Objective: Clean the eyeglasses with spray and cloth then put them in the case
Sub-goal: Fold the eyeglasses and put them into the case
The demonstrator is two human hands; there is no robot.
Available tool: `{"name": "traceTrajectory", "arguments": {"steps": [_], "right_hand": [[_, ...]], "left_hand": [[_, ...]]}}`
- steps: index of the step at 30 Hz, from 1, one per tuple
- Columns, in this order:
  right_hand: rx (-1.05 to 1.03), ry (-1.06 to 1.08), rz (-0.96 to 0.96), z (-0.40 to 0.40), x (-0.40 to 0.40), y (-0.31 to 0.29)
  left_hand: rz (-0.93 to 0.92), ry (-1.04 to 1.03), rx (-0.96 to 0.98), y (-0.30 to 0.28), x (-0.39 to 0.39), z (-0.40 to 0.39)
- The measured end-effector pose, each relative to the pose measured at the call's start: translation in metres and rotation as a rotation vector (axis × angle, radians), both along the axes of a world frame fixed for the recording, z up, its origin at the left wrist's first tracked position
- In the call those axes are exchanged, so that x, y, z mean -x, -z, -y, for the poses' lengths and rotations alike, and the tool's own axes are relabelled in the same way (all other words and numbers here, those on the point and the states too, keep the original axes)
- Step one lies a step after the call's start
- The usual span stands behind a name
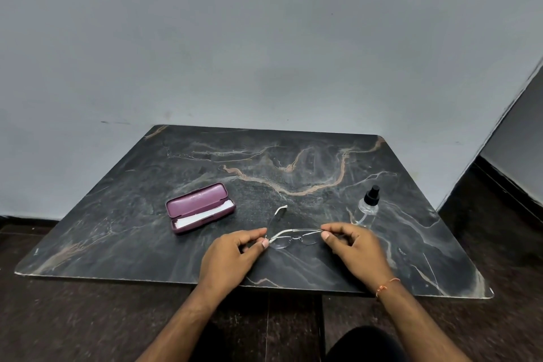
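Here, left hand (232, 256) and right hand (354, 247), each grip pinched on eyeglasses (296, 236) ends

A: What is the person wearing on the arms?

B: Nothing. Both forearms are bare right down to the frame's bottom edge, no sleeves showing. The left hand (232, 256) has no ring or band.

A: And the right hand (357, 250)?

B: A thin orange thread bracelet (387, 285) circles its wrist, knotted at the side, at about five o'clock from the knuckles.

A: Anything lower?

B: A dark-clothed knee (364, 344) at the bottom edge.
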State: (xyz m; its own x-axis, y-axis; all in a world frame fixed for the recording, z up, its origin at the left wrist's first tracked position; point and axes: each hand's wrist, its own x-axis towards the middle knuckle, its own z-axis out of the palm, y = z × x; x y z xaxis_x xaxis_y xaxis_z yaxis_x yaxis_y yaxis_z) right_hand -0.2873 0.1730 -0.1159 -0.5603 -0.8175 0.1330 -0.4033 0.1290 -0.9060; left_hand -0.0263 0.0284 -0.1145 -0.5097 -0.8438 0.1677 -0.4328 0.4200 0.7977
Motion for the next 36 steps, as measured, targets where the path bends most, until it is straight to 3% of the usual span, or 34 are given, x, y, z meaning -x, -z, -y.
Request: {"name": "traceTrajectory", "arguments": {"steps": [8,15,28,32,36], "right_hand": [[-0.004,-0.068,0.051,-0.003,-0.001,-0.004],[0.022,-0.075,-0.031,-0.004,-0.002,-0.005],[-0.045,-0.119,-0.001,-0.009,-0.008,-0.011],[-0.031,-0.110,0.034,-0.009,-0.007,-0.010],[-0.022,-0.105,0.054,-0.009,-0.004,-0.008]], "left_hand": [[0.031,0.026,-0.037,0.003,-0.001,0.004],[0.027,0.096,-0.062,0.000,-0.003,0.005],[0.045,0.171,0.001,-0.002,-0.006,0.011],[-0.023,0.049,0.039,-0.006,-0.012,0.016],[-0.120,-0.235,0.304,-0.012,-0.042,0.037]]}}
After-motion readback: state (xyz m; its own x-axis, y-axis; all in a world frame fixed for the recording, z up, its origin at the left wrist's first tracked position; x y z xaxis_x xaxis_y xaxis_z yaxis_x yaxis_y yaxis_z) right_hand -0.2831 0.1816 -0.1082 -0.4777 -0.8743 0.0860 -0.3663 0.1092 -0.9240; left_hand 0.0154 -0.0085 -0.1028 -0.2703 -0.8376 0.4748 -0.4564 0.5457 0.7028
